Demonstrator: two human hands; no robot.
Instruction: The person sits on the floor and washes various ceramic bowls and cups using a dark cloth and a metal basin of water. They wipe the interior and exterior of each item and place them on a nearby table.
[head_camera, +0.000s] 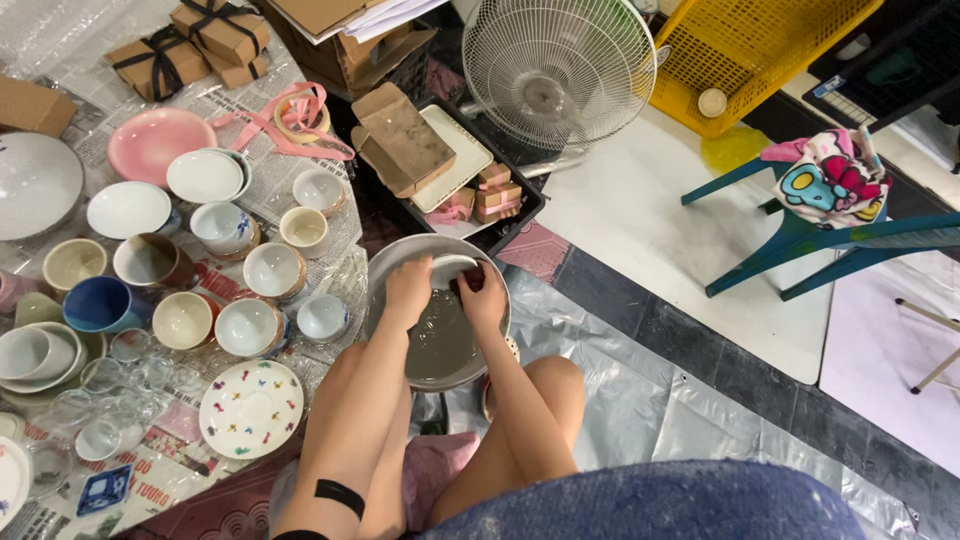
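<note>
A round metal basin (385, 262) of greyish water sits on the floor between my knees. Both hands are inside it at its far side. My left hand (408, 288) grips the rim of a small white dish (447, 267) that is tilted up out of the water. My right hand (484, 292) is closed on something small and dark pressed against the same dish; what it is I cannot make out.
To the left, on newspaper, lie many bowls, cups and plates, among them a pink plate (155, 142) and a patterned white plate (250, 408). A black tray (520, 215) with cardboard, a floor fan (558, 70), a yellow crate (755, 50) and a teal chair (830, 235) stand beyond.
</note>
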